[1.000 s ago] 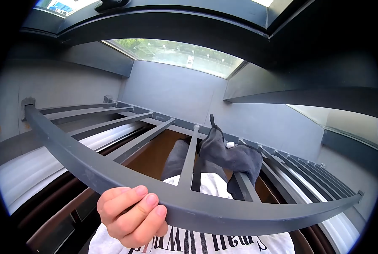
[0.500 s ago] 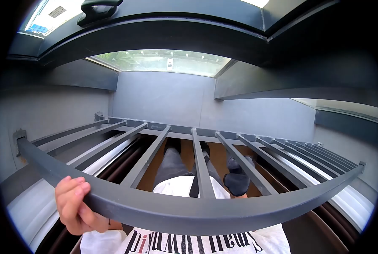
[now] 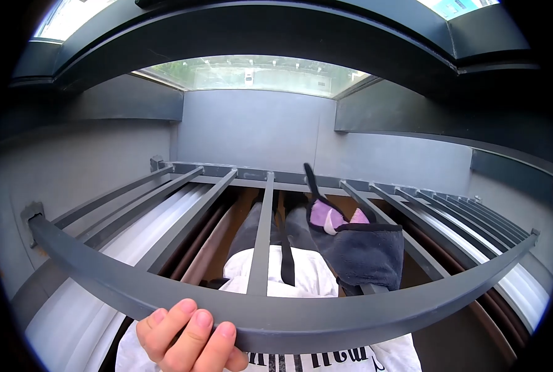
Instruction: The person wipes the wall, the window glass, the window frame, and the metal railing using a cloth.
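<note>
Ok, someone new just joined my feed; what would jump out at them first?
Probably the dark grey plush cloth right of centre, covering part of a railing bar, its purple patch bright against the grey. Next, the left hand at the bottom, left of centre, fingers hooked over the broad near rail that sweeps across the view.

The curved grey rail [image 3: 363,322] is gripped by the left hand [image 3: 177,341], with the fingertips curled over its top. Most of one grey bar beyond it is covered by a dark grey cloth [image 3: 363,254], from which a black strap [image 3: 311,180] is raised; a purple lining [image 3: 327,215] is exposed. Between other bars, a white shirt [image 3: 313,273] and grey trousers [image 3: 244,232] are seen. Greenery is seen through a window [image 3: 276,74] past a grey wall [image 3: 258,124].
</note>
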The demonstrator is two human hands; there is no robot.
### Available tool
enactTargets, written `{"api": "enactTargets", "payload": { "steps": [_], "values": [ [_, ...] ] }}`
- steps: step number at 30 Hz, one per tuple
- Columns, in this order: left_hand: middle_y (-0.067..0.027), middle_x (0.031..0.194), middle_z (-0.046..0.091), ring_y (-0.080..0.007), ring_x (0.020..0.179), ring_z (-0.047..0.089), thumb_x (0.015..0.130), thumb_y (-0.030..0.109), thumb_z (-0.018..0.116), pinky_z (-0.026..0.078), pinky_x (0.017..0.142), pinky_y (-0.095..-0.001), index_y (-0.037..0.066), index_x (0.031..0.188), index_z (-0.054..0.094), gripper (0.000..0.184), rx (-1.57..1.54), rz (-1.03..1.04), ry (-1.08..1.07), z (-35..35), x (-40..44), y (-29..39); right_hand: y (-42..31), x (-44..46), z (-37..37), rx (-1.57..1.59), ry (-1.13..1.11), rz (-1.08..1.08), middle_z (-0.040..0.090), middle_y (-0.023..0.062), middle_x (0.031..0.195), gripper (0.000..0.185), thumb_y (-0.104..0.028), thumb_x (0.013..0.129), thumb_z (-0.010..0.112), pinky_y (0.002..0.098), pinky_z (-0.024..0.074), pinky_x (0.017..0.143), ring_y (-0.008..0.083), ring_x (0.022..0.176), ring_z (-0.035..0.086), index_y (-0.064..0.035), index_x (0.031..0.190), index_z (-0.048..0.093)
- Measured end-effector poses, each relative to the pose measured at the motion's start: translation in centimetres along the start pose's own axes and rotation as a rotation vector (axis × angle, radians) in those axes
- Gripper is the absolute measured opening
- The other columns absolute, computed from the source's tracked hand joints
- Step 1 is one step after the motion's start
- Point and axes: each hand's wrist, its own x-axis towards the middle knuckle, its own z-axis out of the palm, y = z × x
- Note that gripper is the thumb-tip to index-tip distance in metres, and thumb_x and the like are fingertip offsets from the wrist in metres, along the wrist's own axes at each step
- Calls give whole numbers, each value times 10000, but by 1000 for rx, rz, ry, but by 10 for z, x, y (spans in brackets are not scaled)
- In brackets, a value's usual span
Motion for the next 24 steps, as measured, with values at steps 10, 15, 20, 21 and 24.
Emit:
{"api": "enactTargets", "payload": {
  "steps": [10,15,20,21,24],
  "values": [
    [-139,824,636,-308,751,625,719,167,474,448,780,-430,14,857,657,275,131,-213,-15,-5,-13,21,62,27,26,273,-102,-119,606,123,740,75,-33,816,664,345,511,695,248,724,591,-21,889,657],
    [-135,808,619,-316,765,623,741,153,447,450,778,-442,16,850,641,262,174,-280,-76,-7,-4,30,175,24,42,-88,-158,-309,659,188,900,74,-81,781,613,427,508,770,356,874,652,-34,834,591],
    [-132,789,610,-306,750,616,744,179,435,449,747,-438,20,829,628,263,179,-260,-29,-4,-9,25,225,2,48,-283,-420,294,635,229,1154,161,-98,813,606,404,488,945,404,1096,612,-10,948,598],
    [-132,789,610,-306,750,616,744,179,435,449,747,-438,20,829,628,263,183,-259,-29,-4,-8,26,224,1,50,-278,-307,52,636,222,1104,137,-73,809,596,396,495,910,384,1055,624,-2,926,590],
    [-45,856,585,-236,798,601,815,213,433,440,763,-383,104,867,606,210,225,-290,-100,-3,-6,27,183,11,46,-56,-217,-92,636,202,1018,93,-40,807,579,380,502,860,346,988,641,8,886,579]
  ]
}}
